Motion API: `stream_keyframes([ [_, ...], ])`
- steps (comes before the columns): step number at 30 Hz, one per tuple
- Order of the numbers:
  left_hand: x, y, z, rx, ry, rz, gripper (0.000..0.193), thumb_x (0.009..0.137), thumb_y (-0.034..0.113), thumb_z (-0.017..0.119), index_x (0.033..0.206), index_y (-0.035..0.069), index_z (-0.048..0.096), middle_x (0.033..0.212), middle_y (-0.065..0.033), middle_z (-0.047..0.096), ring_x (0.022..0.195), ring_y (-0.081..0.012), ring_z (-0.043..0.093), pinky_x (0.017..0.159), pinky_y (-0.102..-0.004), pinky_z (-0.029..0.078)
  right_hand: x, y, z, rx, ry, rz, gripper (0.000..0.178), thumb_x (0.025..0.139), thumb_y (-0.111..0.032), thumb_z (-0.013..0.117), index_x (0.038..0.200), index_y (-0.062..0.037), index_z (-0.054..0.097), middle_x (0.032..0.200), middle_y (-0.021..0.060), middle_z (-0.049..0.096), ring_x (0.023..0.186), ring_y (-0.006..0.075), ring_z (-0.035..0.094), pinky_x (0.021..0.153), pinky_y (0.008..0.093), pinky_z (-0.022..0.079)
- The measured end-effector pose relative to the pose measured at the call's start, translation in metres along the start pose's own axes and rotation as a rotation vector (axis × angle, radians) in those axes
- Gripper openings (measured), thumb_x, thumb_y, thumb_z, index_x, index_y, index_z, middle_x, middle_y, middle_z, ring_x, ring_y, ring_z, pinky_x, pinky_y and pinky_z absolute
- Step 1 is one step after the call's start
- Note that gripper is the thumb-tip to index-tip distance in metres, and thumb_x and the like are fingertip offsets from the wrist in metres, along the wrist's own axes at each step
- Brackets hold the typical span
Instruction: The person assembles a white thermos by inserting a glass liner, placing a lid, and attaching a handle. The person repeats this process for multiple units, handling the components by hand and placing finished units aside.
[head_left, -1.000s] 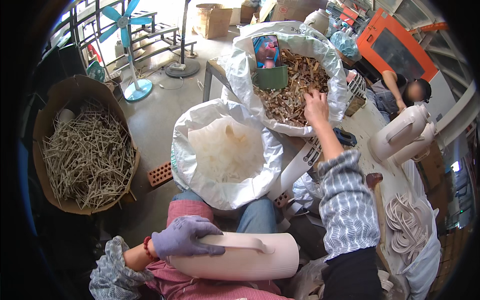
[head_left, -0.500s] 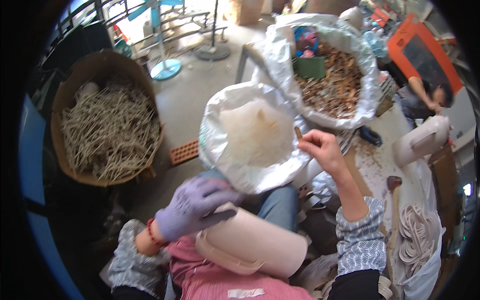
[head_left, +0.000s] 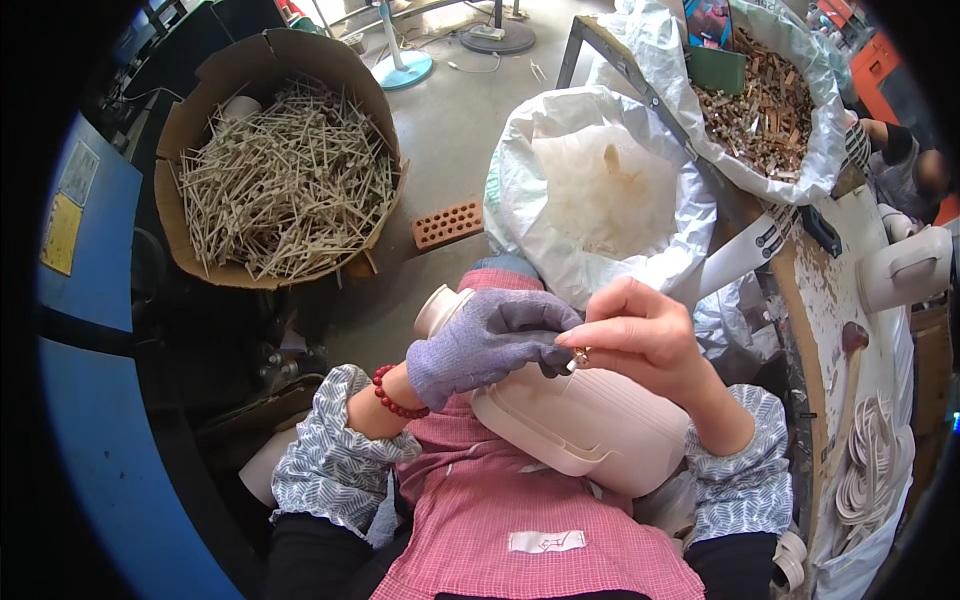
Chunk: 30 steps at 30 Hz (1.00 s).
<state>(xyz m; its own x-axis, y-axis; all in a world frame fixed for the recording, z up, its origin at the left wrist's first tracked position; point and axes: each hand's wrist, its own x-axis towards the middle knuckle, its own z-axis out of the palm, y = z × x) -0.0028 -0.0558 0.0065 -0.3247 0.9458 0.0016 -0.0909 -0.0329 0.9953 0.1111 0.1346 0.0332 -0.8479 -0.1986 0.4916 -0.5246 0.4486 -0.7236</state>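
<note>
One pale plastic casing [head_left: 585, 420] is held in the lap, under the gloved left hand [head_left: 490, 340] curled on it. One small metal piece [head_left: 577, 355] is pinched by the bare right hand [head_left: 645, 335]. Two white sacks [head_left: 600, 190] and one cardboard box [head_left: 280, 160] of sticks are seen beyond.

Gloved left hand [head_left: 480, 345] and bare right hand [head_left: 645, 340] pinch a small metal piece [head_left: 577, 356] over a pink plastic casing [head_left: 590, 425].

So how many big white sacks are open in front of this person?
2: one white sack of pale material just beyond the hands, another sack of brown scraps at upper right. Others may be hidden.
</note>
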Motion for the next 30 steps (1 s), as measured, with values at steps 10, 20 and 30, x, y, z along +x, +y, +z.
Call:
stream_keyframes([
  [10, -0.079, -0.037, 0.006, 0.746, 0.045, 0.44, 0.067, 0.063, 0.02, 0.089, 0.12, 0.011, 0.056, 0.128, -0.0203, 0.054, 0.114, -0.0349, 0.058, 0.09, -0.0412, 0.05, -0.026, -0.017, 0.036, 0.163, -0.464, 0.502, 0.02, 0.083, -0.019, 0.071, 0.096, -0.0035, 0.069, 0.085, 0.0117, 0.067, 0.077, 0.0269, 0.067, 0.069, 0.0327, 0.052],
  [20, -0.076, -0.035, -0.003, 0.926, -0.073, 0.557, 0.054, 0.07, 0.025, 0.077, 0.119, 0.01, 0.06, 0.12, -0.0113, 0.059, 0.106, -0.029, 0.061, 0.088, -0.0408, 0.049, -0.035, -0.023, 0.054, -0.041, -0.393, 0.368, 0.027, 0.079, -0.027, 0.072, 0.095, -0.0054, 0.068, 0.077, 0.0101, 0.062, 0.072, 0.028, 0.063, 0.067, 0.0361, 0.051],
  [30, 0.011, 0.02, -0.001, 0.903, -0.086, 0.27, 0.061, 0.064, 0.031, 0.083, 0.117, 0.009, 0.064, 0.121, -0.0153, 0.06, 0.114, -0.0325, 0.056, 0.101, -0.0457, 0.041, -0.11, -0.052, -0.038, -0.305, -0.001, 0.555, 0.036, 0.079, -0.024, 0.071, 0.105, -0.0009, 0.065, 0.08, 0.0131, 0.066, 0.076, 0.0264, 0.067, 0.07, 0.035, 0.052],
])
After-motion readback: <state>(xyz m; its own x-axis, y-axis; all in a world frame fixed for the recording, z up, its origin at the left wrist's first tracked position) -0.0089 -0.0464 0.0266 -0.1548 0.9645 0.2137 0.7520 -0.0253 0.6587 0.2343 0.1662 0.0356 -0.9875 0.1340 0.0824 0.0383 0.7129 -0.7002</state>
